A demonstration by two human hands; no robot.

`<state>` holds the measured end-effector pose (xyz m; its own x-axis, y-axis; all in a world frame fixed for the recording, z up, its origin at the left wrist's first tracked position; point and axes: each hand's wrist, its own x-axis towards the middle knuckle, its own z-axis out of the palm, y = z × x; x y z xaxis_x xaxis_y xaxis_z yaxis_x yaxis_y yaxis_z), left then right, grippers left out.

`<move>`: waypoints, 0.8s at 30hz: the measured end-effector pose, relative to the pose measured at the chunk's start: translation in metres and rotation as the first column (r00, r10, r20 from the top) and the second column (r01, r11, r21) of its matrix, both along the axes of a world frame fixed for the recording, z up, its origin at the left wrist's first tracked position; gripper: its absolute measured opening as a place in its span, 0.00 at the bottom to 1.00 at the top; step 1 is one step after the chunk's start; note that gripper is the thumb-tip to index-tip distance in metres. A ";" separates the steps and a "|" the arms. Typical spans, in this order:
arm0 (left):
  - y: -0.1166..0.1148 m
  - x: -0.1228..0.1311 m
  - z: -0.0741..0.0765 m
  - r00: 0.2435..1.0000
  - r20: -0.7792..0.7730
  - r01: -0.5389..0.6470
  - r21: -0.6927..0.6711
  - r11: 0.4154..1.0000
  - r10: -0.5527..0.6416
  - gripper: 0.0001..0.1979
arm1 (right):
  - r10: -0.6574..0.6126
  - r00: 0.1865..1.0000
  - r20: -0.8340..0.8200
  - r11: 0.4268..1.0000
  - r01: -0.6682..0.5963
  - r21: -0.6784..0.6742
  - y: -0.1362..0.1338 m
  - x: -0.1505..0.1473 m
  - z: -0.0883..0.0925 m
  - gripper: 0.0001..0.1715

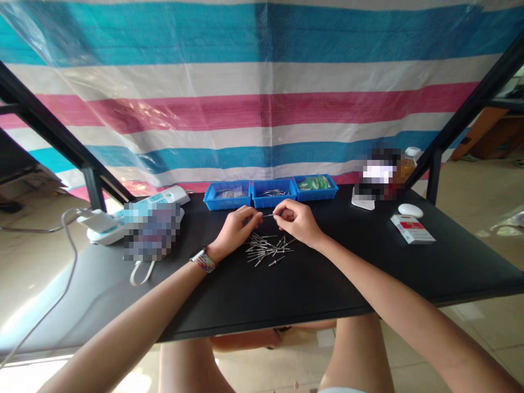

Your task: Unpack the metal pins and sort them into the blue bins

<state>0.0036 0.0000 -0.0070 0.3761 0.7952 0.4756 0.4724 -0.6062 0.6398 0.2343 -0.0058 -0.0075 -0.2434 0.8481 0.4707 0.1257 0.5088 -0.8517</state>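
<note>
Between the fingertips of both hands runs a thin silver blind rivet (268,215), held level above the table. My left hand (238,226), with a woven band and a watch-like strap at the wrist, pinches its left end. At the other end, my right hand (298,218) has thumb and forefinger closed on it. A loose pile of blind rivets (264,249) lies on the black table just below the hands. Behind them stand three blue bins: the middle bin (273,202) holds similar metal pins, the left bin (221,204) clear packets, the right bin (315,192) green-and-white packets.
On the left are a white power strip (161,199) with a plugged-in adapter, a cable and a blurred object (152,232). At right lie a white and red box (411,229), a white oval case (410,210) and a bottle (410,158). A striped sheet (262,109) hangs behind.
</note>
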 end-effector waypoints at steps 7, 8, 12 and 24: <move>0.000 0.000 -0.001 1.000 -0.001 -0.014 -0.002 1.000 0.014 0.22 | -0.052 0.991 0.126 0.992 0.037 0.119 -0.001 0.002 -0.002 0.02; 0.000 0.000 -0.001 1.000 -0.003 -0.015 -0.002 1.000 0.015 0.23 | -0.058 0.990 0.131 0.991 0.041 0.131 -0.002 0.002 -0.002 0.02; -0.001 0.000 0.003 1.000 -0.009 -0.009 -0.011 1.000 0.009 0.25 | -0.085 0.990 0.115 0.991 0.072 0.114 0.000 0.001 -0.003 0.03; -0.003 -0.001 0.003 0.999 0.022 0.031 -0.044 0.999 -0.030 0.26 | -0.503 0.853 0.138 0.828 0.431 0.358 0.053 0.036 0.008 0.11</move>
